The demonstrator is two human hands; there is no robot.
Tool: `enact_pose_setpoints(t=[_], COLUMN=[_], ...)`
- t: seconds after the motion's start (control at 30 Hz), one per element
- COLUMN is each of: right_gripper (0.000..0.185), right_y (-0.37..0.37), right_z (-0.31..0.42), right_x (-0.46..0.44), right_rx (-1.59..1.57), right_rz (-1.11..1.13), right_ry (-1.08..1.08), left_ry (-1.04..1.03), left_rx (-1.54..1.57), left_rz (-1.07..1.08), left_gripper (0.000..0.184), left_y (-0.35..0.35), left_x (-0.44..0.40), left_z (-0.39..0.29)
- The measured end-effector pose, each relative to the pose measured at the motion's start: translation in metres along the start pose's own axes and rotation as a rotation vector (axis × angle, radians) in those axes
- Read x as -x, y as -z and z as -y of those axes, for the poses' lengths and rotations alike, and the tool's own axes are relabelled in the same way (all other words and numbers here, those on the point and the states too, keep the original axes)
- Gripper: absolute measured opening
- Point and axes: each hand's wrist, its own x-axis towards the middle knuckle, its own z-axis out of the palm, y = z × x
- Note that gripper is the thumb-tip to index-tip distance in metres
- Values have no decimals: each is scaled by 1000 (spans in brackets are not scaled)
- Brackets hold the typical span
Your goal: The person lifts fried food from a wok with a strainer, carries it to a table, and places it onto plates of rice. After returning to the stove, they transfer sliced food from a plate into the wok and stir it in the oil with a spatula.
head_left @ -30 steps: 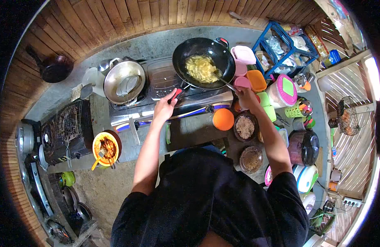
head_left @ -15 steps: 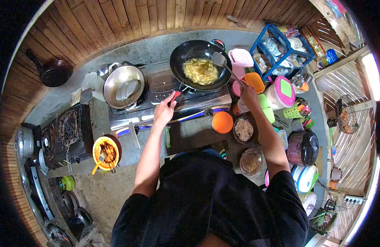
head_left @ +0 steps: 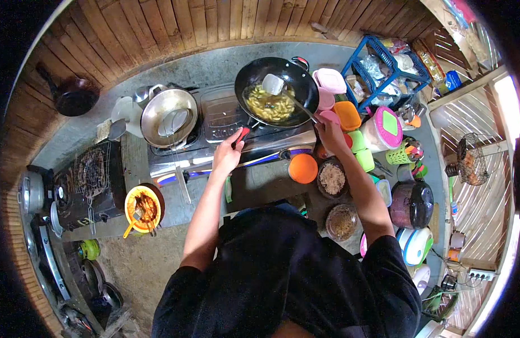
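Note:
A black wok [head_left: 251, 76] sits over the right side of the gas stove [head_left: 220, 115], with yellowish pieces of food [head_left: 271, 109] in liquid at its bottom. My left hand [head_left: 229, 151] is closed around the wok's red and black handle. My right hand [head_left: 330, 134] grips the long handle of a spatula [head_left: 273, 84]. The spatula's flat blade is inside the wok, over the far part of the food, its face turned up and shining. My right fingers are close to the wok's near right rim.
A metal pan [head_left: 153, 121] holding a strainer [head_left: 174, 121] stands on the stove's left. An orange bowl [head_left: 303, 168], a bowl of pale crumbly food [head_left: 332, 179] and lidded containers [head_left: 381, 129] are near my right arm. A yellow bowl [head_left: 158, 197] stands left, by a black grill [head_left: 91, 191].
The spatula blade has moved left from the wok's right rim to above the food. My right hand has shifted slightly left and down, and the food is more gathered. My left hand keeps hold.

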Motion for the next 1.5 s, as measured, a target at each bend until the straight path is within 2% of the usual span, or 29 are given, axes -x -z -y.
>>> enact_pose_setpoints(t=[0.13, 0.2, 0.3, 0.43, 0.5, 0.53, 0.6, 0.73, 0.8, 0.83, 0.9, 0.93, 1.0, 1.13, 1.23, 1.3, 1.33, 1.4, 1.5], right_gripper=[32, 31, 28, 28, 31, 31, 33, 33, 31, 31, 33, 33, 33, 33, 32, 31, 31, 29, 25], right_y=[9, 18, 11, -4, -26, -29, -28, -16, -3, 4, 18, 21, 27, 27, 22, 13, 13, 29, 25], right_z=[-7, -7, -16, -32, -52, -57, -48, -24, -14, -9, -5, -7, -16, -35, -37, -40, -44, -2, 5], right_x=[-9, -14, -15, -21, -25, -27, -30, -23, -20, -20, -20, -20, -18, -8, -2, -1, 2, 6, 8], right_rx=[149, 210, 301, 323, 36, 35, -236, -386, -200, -200, 97, 96, 286, 342, 182, 125, 124, -264, -276], right_rz=[-53, -28, -149, -95, -45, -45, 293, 277, 64, 65, -3, -4, -4, -75, -37, 214, 213, 306, 220], right_ry=[-43, -153, -94, -15, 92, 93, -250, -331, -109, -109, -52, -52, -130, -48, 48, -244, -244, -401, -279], left_ry=[7, 82, 97, 6, -52, -52, 112, 1, -20, -19, 12, 11, 54, 41, -36, 31, 30, 18, 7], left_rx=[-4, 10, 20, 37, 1, 0, 54, 27, 39, 40, 12, 11, -19, -12, -18, -14, -15, -20, -13], left_rz=[20, 69, 77, 19, -34, -35, 96, 19, 13, 13, 18, 18, 30, 28, -22, 27, 28, 30, 23], left_gripper=[46, 46, 46, 44, 45, 45, 45, 45, 44, 44, 44, 44, 44, 44, 44, 44, 44, 44, 44], left_y=[2, 7, 8, -3, -4, -2, 7, -4, -5, -5, -1, 2, 6, 4, 3, 8, 7, 4, 2], left_x=[0, 0, 0, -6, -6, -6, -4, -10, -10, -10, -7, -6, -3, -4, -4, -2, -3, -5, -6], left_z=[0, -5, -6, 12, 15, 13, 0, 22, 24, 23, 15, 10, 3, 7, 9, 1, 3, 8, 13])
